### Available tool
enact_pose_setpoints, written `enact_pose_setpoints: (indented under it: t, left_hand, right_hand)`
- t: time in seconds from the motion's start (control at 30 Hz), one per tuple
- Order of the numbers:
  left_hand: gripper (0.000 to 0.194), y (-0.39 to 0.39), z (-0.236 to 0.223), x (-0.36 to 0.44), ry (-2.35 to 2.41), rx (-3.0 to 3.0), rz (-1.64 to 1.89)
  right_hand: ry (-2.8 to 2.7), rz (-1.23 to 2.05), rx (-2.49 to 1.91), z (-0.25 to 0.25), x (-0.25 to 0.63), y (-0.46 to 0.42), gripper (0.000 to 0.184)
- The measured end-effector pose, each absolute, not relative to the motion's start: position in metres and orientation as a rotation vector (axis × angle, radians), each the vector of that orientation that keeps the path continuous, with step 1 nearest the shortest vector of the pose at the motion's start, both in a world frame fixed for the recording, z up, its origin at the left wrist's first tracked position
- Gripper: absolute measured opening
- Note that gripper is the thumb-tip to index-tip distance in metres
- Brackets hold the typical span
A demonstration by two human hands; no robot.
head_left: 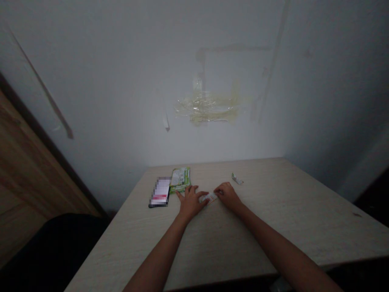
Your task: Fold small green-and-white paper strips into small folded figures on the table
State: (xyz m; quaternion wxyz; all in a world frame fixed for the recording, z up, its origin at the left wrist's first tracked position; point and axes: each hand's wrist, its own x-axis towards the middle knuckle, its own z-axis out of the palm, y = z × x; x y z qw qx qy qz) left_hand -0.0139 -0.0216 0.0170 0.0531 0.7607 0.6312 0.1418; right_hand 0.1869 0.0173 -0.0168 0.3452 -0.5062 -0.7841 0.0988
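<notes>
A small white printed strip, perhaps a paper or a wrapper [209, 197], lies low over the table between my hands. My left hand [191, 200] has its thumb and index finger on the strip's left end, while its other fingers spread out towards the green packets. At the opposite end, the bent fingers of my right hand [227, 194] pinch the strip. The green and white packets [180, 177] are stacked just beyond my left hand, their near edge close to its fingertips.
A phone [160, 192] with a lit, blurred screen lies left of the packets. A crumpled green and white scrap [237, 179] sits beyond my right hand. The pale wooden table [273, 194] meets a wall [121, 101] bearing peeling tape [209, 107].
</notes>
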Motion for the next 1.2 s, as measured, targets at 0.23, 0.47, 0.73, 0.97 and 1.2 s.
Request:
enact_pose_setpoints:
  t: [0.23, 0.47, 0.73, 0.97, 1.2]
  left_hand:
    - [0.038, -0.02, 0.01, -0.014, 1.917, 2.343, 0.503]
    - [0.036, -0.016, 0.007, -0.015, 1.916, 2.315, 0.522]
    - [0.038, -0.016, 0.005, -0.015, 1.939, 2.313, 0.509]
    - [0.034, -0.016, 0.0, -0.014, 1.949, 2.385, 0.586]
    - [0.035, -0.016, -0.002, -0.014, 1.993, 2.408, 0.629]
  right_hand:
    - [-2.049, 0.21, -1.308, -0.018, 0.185, 0.018, 0.009]
    - [-2.14, 0.126, -1.292, -0.015, 0.181, 0.018, 0.013]
    - [-2.199, 0.127, -1.29, -0.009, 0.182, 0.016, 0.014]
    - [-2.272, 0.147, -1.228, -0.001, 0.184, 0.007, 0.014]
    - [-2.236, 0.307, -1.056, -0.002, 0.182, 0.004, 0.02]
